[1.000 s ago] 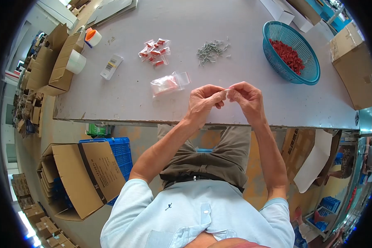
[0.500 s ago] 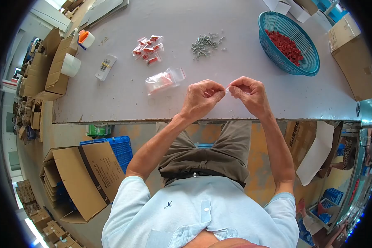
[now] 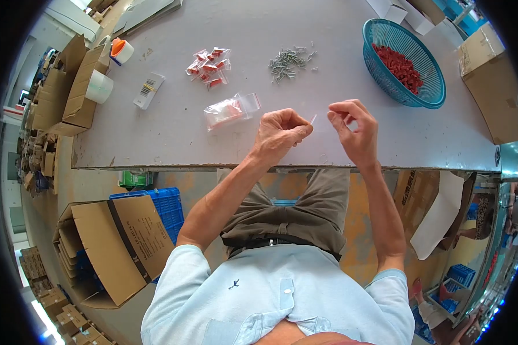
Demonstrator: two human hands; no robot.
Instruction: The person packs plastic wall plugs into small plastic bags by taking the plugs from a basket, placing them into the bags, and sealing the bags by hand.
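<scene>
so the thing in play is a small clear sliver of what looks like plastic (image 3: 313, 119), held up just over the counter (image 3: 184, 146) near its front edge. left hand (image 3: 279, 137) has it, grip pinched shut on one end between thumb and fingertips, and the rest pokes out toward the other hand. right hand (image 3: 358, 133) is just beside it, not touching, thumb and fingers curved with a gap between them, so that grip is loosely spread.

to the left of the hands lies a clear zip bag (image 3: 221, 115) with a red line near its opening and something pale inside. past that there's a heap of little bags with red bits (image 3: 209, 67), and to their right a loose pile of silvery screws (image 3: 288, 64). farther right a blue basket (image 3: 430, 66) sits tilted, holding a load of red pieces (image 3: 397, 69). way over left, a small barcoded pack (image 3: 148, 91) lies near a white roll (image 3: 99, 87).
</scene>
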